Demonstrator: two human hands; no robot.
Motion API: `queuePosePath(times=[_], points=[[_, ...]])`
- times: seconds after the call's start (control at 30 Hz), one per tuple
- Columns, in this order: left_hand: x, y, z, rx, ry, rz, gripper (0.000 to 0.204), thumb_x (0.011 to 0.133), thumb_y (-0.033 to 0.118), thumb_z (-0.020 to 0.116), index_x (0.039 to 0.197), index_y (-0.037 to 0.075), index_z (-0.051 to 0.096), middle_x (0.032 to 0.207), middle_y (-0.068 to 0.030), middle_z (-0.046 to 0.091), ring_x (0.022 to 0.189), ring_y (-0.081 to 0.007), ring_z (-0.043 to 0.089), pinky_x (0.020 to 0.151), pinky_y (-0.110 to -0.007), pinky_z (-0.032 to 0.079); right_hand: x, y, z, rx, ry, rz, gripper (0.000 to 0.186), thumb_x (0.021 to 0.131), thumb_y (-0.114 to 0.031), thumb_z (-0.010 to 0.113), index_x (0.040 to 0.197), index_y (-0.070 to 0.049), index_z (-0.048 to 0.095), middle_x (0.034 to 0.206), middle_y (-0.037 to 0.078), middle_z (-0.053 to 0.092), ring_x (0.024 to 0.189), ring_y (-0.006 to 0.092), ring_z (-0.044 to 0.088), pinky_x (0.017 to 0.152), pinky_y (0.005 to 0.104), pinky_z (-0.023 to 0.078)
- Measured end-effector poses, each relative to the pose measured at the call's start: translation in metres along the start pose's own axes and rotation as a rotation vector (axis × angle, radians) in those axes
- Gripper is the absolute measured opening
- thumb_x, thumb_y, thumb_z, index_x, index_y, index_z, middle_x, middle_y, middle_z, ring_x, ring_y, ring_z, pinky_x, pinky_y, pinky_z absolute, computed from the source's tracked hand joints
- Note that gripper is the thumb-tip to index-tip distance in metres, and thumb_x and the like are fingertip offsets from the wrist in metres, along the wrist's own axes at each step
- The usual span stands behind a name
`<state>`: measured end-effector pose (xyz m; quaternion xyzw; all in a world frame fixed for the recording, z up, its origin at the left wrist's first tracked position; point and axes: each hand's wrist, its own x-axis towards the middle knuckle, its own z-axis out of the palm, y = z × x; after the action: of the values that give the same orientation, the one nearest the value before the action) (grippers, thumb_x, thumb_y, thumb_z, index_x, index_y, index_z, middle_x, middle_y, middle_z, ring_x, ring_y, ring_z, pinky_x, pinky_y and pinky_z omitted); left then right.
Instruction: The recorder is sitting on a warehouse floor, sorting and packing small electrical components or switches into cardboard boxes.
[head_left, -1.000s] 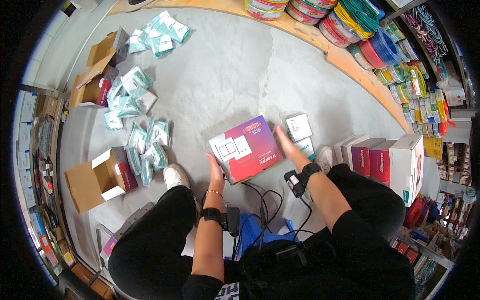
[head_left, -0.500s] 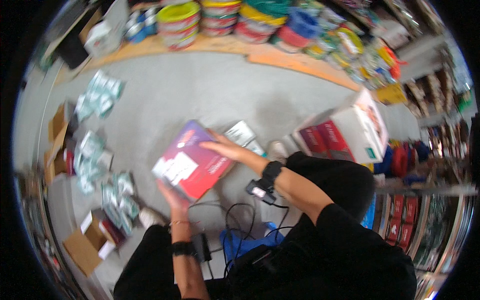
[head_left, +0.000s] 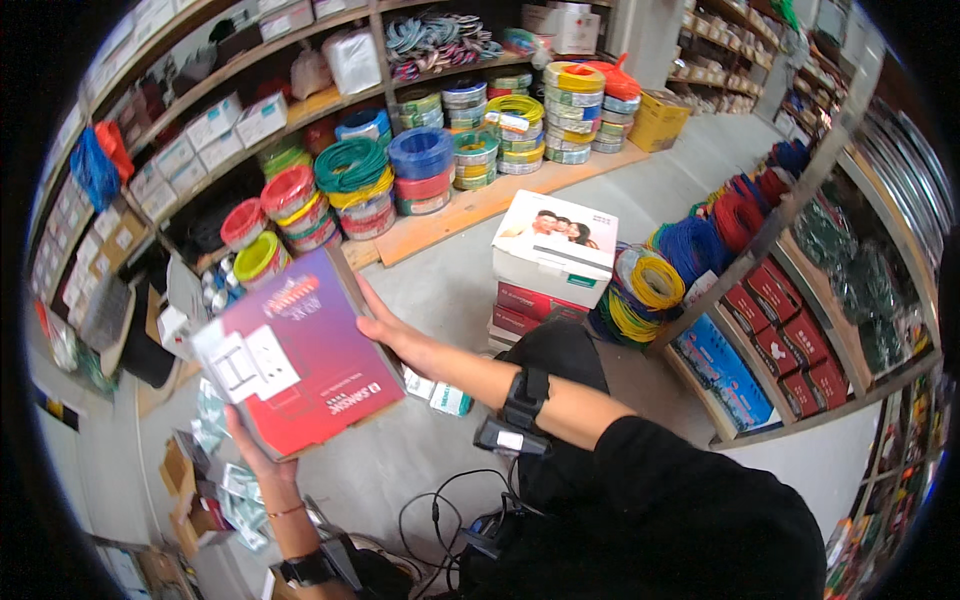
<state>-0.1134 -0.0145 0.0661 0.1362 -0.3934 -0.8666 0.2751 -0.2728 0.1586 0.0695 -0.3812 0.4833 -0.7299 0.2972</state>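
A flat purple-to-red cardboard box (head_left: 320, 335) with white switch and socket pictures on its front is held up before me. My left hand (head_left: 258, 455) grips its lower left corner, fingers partly behind it. At the box's right side, my right hand (head_left: 392, 328) holds the edge, thumb along the side and the other fingers hidden or partly so. Behind the box, small white and teal packets (head_left: 450, 398) lie on the floor. Beyond my right knee, a white carton (head_left: 550, 265) with a picture of people on top rests on red boxes (head_left: 530, 305).
Coiled wire rolls (head_left: 425, 165) stand stacked along a wooden ledge (head_left: 440, 228). More coils (head_left: 650, 285) lie by the right-hand shelf, which holds red boxes (head_left: 785, 325). Opened brown cartons (head_left: 180, 475) and teal packets sit at the left. Black cables (head_left: 440, 510) hang near my lap.
The box has been raised and brought closer, toward the left, with both hands still on it. My view has swung up and to the right, showing more shelves.
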Motion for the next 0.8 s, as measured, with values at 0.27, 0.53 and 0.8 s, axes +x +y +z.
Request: queuePosePath(times=[0.27, 0.53, 0.8], points=[[-0.033, 0.006, 0.043, 0.102, -0.041, -0.335, 0.067, 0.073, 0.055, 0.034, 0.119, 0.007, 0.029, 0.115, -0.0135, 0.039, 0.100, -0.0283, 0.043, 0.077, -0.047, 0.038, -0.024, 0.027, -0.010, 0.360, 0.153, 0.356, 0.064, 0.073, -0.051, 0.042, 0.115, -0.005, 0.034, 0.112, 0.009, 0.043, 0.099, 0.0189, 0.044, 0.085, 0.0312, 0.035], [-0.093, 0.027, 0.057, 0.279, 0.126, -0.250, 0.099, 0.062, 0.031, 0.063, 0.122, 0.020, -0.015, 0.119, -0.0182, 0.026, 0.089, -0.0314, 0.047, 0.068, -0.050, 0.038, -0.046, -0.007, 0.002, 0.431, 0.104, 0.412, 0.062, 0.069, -0.052, 0.045, 0.109, -0.005, 0.039, 0.103, 0.010, 0.048, 0.090, 0.0219, 0.050, 0.076, 0.0361, 0.041], [-0.178, 0.056, 0.035, 0.218, 0.282, 0.076, 0.102, 0.057, 0.035, 0.066, 0.124, 0.018, -0.008, 0.113, -0.0168, 0.035, 0.097, -0.0282, 0.040, 0.073, -0.048, 0.035, -0.043, -0.007, 0.056, 0.532, -0.239, 0.418, 0.065, 0.071, -0.052, 0.044, 0.113, -0.004, 0.034, 0.108, 0.013, 0.045, 0.094, 0.0231, 0.047, 0.079, 0.0348, 0.041]])
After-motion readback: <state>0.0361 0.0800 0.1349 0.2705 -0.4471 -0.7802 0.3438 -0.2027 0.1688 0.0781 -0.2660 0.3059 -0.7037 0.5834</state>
